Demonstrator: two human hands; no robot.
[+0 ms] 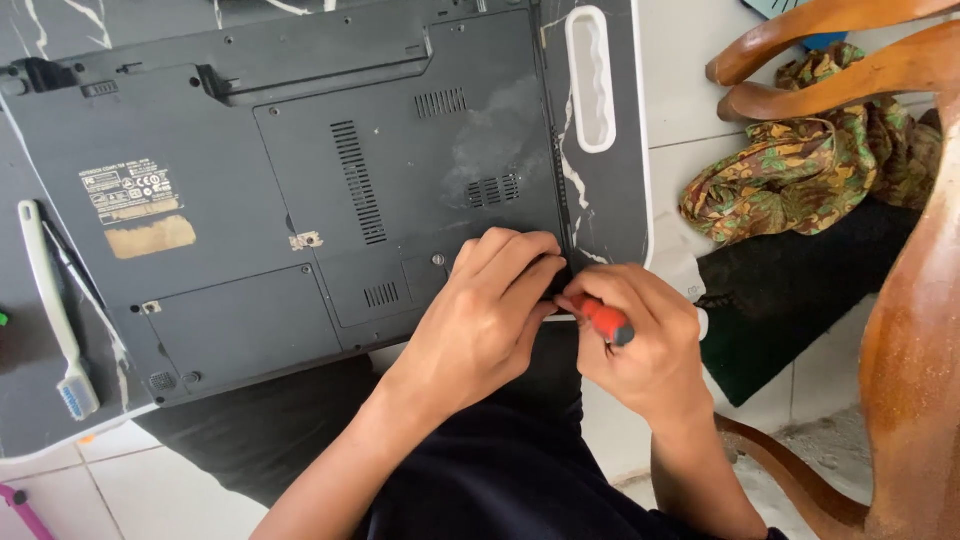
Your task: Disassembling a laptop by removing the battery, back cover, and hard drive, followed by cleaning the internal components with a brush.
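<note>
A dark grey laptop [270,170] lies upside down on a small marble-patterned lap table [610,210]. My left hand [485,310] rests with curled fingers on the laptop's near right corner. Right beside it, my right hand [640,345] grips a small screwdriver with a red handle [605,320], its tip pointing toward that same corner and hidden behind my left fingers. The two hands touch each other.
A white toothbrush [55,300] lies on the table's left side. A patterned cloth [800,170] and a black mat [790,300] lie on the tiled floor at right, next to a wooden chair frame [900,330]. My dark trousers [480,470] fill the bottom.
</note>
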